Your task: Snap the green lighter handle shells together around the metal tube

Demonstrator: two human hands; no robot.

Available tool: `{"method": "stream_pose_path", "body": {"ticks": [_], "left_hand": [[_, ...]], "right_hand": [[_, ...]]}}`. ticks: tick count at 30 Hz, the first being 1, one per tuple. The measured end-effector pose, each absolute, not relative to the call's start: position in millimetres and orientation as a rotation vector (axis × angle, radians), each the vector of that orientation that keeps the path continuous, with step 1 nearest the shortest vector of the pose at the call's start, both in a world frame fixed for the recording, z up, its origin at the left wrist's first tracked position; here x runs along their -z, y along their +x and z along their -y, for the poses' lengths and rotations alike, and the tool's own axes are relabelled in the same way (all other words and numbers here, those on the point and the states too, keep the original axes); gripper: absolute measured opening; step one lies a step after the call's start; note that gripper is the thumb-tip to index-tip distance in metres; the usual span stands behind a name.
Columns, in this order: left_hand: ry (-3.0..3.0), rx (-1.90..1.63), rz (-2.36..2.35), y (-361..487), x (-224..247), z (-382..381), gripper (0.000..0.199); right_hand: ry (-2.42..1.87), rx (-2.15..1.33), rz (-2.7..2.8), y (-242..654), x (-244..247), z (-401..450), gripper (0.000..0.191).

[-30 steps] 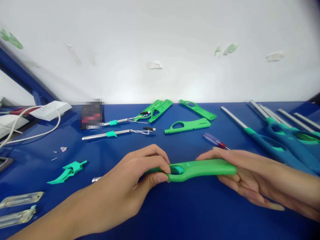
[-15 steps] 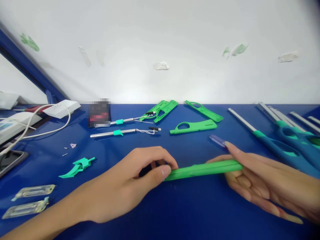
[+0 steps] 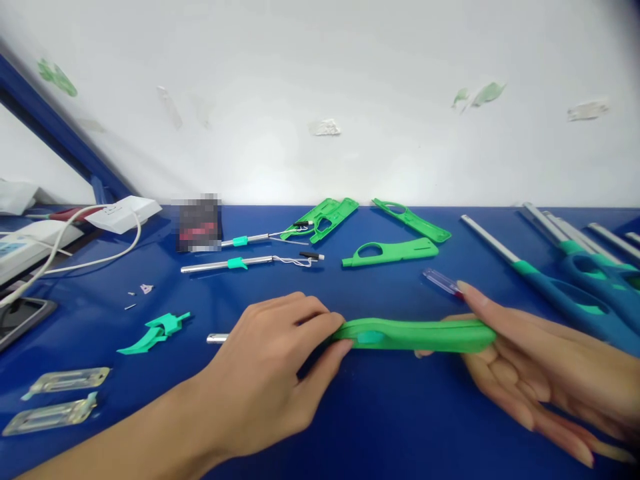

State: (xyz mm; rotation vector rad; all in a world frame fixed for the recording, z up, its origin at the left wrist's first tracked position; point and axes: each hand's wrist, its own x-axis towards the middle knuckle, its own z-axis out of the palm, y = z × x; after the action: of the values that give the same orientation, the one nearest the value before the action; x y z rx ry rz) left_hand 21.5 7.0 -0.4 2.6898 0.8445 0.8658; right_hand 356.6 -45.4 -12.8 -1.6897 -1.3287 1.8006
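A green utility lighter point(image 3: 420, 335) lies level between my two hands, its narrow edge turned toward me and a teal trigger showing in the side opening. My left hand point(image 3: 280, 373) is closed on its front end; the silver tip of a metal tube point(image 3: 217, 339) pokes out beyond that hand. At the rear end, my right hand point(image 3: 540, 373) holds the handle between thumb and fingers, the lower fingers loosely curled and stretched. Just past the right thumb is a clear purplish plastic piece point(image 3: 441, 282); whether it touches the thumb I cannot tell.
Green handle shells point(image 3: 393, 252) and metal tubes with wires point(image 3: 230, 265) lie toward the back. Blue lighters point(image 3: 565, 293) are at right. On the left are teal parts point(image 3: 155, 332), clear fuel tanks point(image 3: 65, 380), a phone point(image 3: 25, 320) and a white power strip point(image 3: 35, 247) with cable.
The lighter has rolled in my hands, so its teal trigger now shows. My left hand has turned knuckles-up around the front end, and the metal tube tip has come into sight.
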Motion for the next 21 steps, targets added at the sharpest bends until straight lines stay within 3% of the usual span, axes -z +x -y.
{"method": "stream_pose_path", "body": {"ticks": [11,14,18,21], "left_hand": [[2.92,-1.058,-0.947,25,6,-9,0.022],[2.968,-1.099,-0.925,23,7,-12,0.023],[2.977,-1.091,-0.931,18,6,-14,0.026],[2.974,-1.112,-0.936,14,4,-15,0.02]], "right_hand": [[-1.565,-1.936,1.523,346,7,45,0.113],[-1.451,-1.892,1.5,350,8,49,0.101],[-1.43,-1.653,1.562,344,3,53,0.061],[-1.391,-1.47,1.682,332,-1,52,0.057]]}}
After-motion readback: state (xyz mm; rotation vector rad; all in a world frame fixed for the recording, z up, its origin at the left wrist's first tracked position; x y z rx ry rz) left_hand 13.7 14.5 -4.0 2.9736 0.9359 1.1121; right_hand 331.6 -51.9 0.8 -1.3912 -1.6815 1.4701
